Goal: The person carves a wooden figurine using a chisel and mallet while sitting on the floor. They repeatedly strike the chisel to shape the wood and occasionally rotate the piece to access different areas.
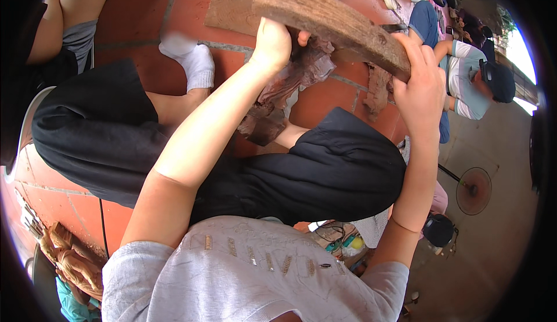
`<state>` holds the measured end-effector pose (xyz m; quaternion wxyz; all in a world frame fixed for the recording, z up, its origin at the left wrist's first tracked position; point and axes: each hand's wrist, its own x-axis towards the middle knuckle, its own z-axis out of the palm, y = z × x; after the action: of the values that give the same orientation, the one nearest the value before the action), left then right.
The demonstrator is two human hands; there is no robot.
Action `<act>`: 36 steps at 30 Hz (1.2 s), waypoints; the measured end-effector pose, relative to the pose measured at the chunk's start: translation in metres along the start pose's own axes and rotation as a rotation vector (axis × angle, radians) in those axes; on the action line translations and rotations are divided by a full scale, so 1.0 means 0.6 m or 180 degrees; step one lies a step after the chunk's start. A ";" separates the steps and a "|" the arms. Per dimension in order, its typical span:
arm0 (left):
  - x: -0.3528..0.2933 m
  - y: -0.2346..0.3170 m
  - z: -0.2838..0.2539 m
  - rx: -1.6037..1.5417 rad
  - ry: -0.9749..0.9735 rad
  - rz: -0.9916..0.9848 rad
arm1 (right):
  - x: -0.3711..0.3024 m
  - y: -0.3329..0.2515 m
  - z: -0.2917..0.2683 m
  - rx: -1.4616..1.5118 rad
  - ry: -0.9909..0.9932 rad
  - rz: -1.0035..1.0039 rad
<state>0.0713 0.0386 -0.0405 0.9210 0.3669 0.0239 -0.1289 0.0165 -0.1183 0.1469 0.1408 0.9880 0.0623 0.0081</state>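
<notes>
A thick, slightly curved wooden bar (331, 20) crosses in front of me, above the floor. My right hand (420, 84) is closed round its right end. My left hand (274, 43) is a fist just under the bar's left part; the bar hides most of its fingers, and what they hold cannot be made out. Below the bar, between my legs, stands a dark reddish-brown carved wood piece (290, 84) with an uneven, folded surface. Its upper part is partly covered by the bar and my left hand.
A pale wood block (232, 6) lies beyond the bar on red floor tiles (136, 8). A rough wood chunk (378, 93) lies right of the carving. Another person (473, 81) sits at right, near a standing fan (473, 191). A brown carved figure (75, 264) is at lower left.
</notes>
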 end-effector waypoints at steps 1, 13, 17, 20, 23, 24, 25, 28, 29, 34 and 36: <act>0.002 0.003 -0.001 -0.0006 -0.0016 -0.0028 | 0.002 -0.001 0.002 0.0158 0.0137 -0.0029; 0.026 0.014 -0.039 -0.1385 0.0621 -0.0751 | -0.008 0.015 0.021 0.0377 0.0259 -0.0163; 0.022 0.047 -0.030 -0.0420 0.0973 -0.0440 | -0.021 0.026 0.032 0.0587 0.0196 0.0060; 0.023 0.054 -0.025 -0.0333 -0.0123 -0.0004 | -0.025 0.035 0.035 0.1113 0.0298 0.0133; 0.012 0.051 0.003 -0.0311 -0.0685 0.0006 | -0.028 0.044 0.033 0.1115 0.0471 0.0153; 0.007 0.049 0.009 -0.0136 -0.0771 0.0006 | -0.030 0.044 0.031 0.1127 0.0532 0.0136; 0.004 0.046 0.012 -0.0136 -0.0760 -0.0029 | -0.033 0.046 0.031 0.1154 0.0556 0.0183; -0.001 0.028 0.008 -0.0091 -0.0670 -0.0126 | -0.039 0.051 0.032 0.1252 0.0606 0.0266; 0.000 0.024 0.004 -0.0049 -0.0658 -0.0131 | -0.041 0.054 0.033 0.1289 0.0600 0.0268; 0.005 0.013 -0.004 0.0016 -0.0711 -0.0128 | -0.046 0.055 0.030 0.1318 0.0488 0.0247; 0.004 0.011 -0.003 0.0002 -0.0708 -0.0122 | -0.046 0.053 0.031 0.1318 0.0445 0.0244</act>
<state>0.0753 0.0438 -0.0378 0.9152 0.3501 -0.0715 -0.1864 -0.0063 -0.1574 0.1379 -0.0702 0.9946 0.0346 0.0689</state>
